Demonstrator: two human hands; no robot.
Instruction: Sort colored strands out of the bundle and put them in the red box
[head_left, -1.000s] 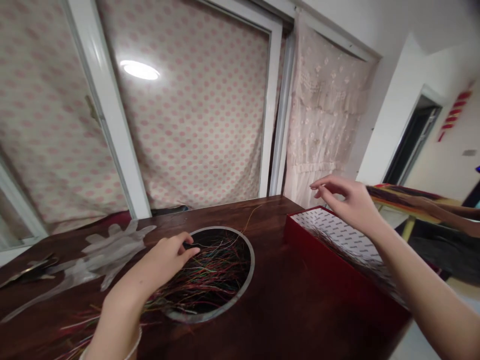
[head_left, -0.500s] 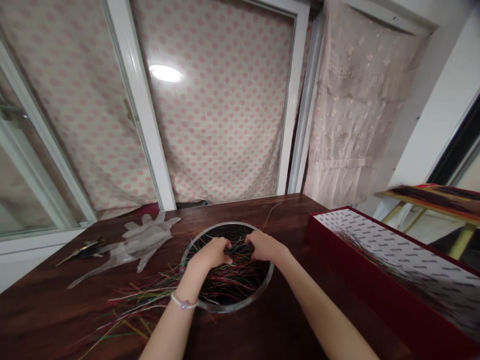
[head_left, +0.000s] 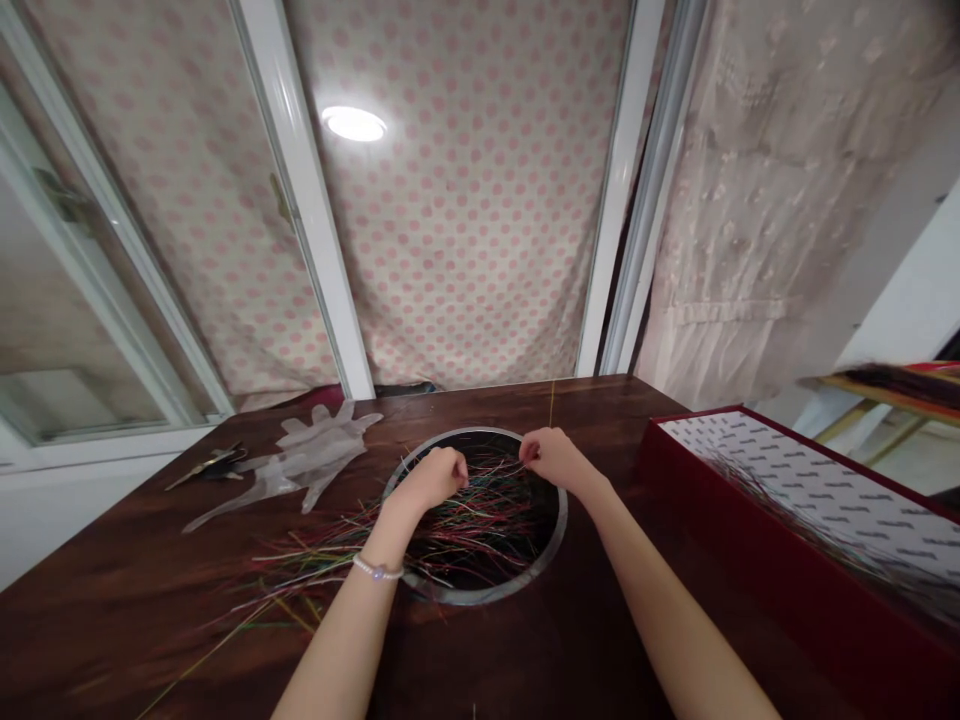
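Note:
A round dark container with a silver rim (head_left: 556, 535) sits in the table's middle, with many thin coloured wires (head_left: 480, 525) lying across it and spilling left. My left hand (head_left: 435, 478), with a beaded bracelet at the wrist, is closed over the container's upper left part, fingertips pinched among the wires. My right hand (head_left: 559, 460) is pinched at the rim's upper right side. Pale thin strands stretch between the two hands, and a yellowish wire (head_left: 553, 405) sticks up behind the right one. Exactly which strands each hand grips is hard to see.
On the dark wooden table (head_left: 592, 640), translucent plastic gloves (head_left: 307, 455) lie at left beside a dark, scissors-like tool (head_left: 210, 467). A red box (head_left: 705, 510) with a patterned white lining holds more wires at right. Curtained sliding windows stand behind.
Both hands have gone from loosely curled fingers inside the container to pinches. My right hand has risen and moved toward the rim, widening the gap between them. The view has shifted slightly.

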